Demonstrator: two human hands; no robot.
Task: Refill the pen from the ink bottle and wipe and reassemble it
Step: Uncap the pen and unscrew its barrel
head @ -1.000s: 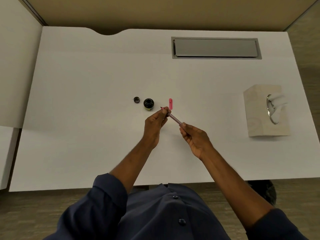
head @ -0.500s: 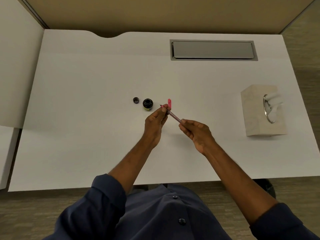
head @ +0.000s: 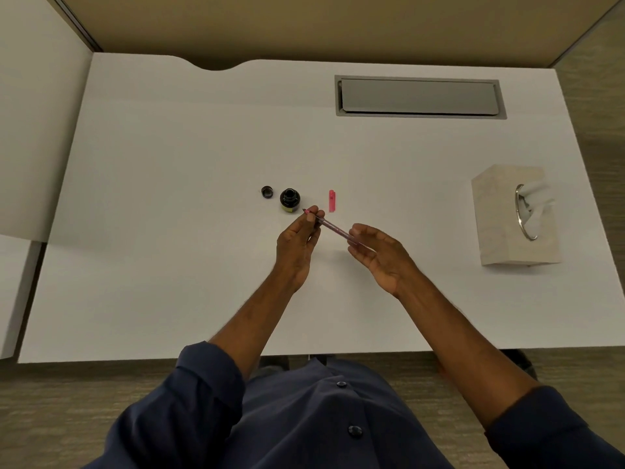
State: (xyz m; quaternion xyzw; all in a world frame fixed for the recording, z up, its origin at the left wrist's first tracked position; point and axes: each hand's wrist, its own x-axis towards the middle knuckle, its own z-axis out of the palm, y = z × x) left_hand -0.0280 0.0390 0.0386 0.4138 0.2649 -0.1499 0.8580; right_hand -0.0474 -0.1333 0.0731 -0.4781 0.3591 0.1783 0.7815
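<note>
A slim purple-pink pen (head: 333, 228) is held slantwise above the white desk (head: 169, 265), its dark nib pointing up-left toward the ink bottle. My left hand (head: 297, 245) pinches the nib end. My right hand (head: 378, 255) has its fingertips on the pen's rear end, palm turned up, fingers loosely spread. The open black ink bottle (head: 290, 200) stands just left of the nib. Its small black lid (head: 267, 191) lies to the left. A pink pen cap (head: 332, 200) lies on the desk right of the bottle.
A beige tissue box (head: 507, 225) with white tissue sticking out sits at the right of the desk. A grey cable hatch (head: 419, 96) is set into the desk's far side. A side panel borders the desk on the left.
My right hand has loosened from a closed pinch on the pen's rear end to spread fingers, palm up. The left hand and pen have barely moved.
</note>
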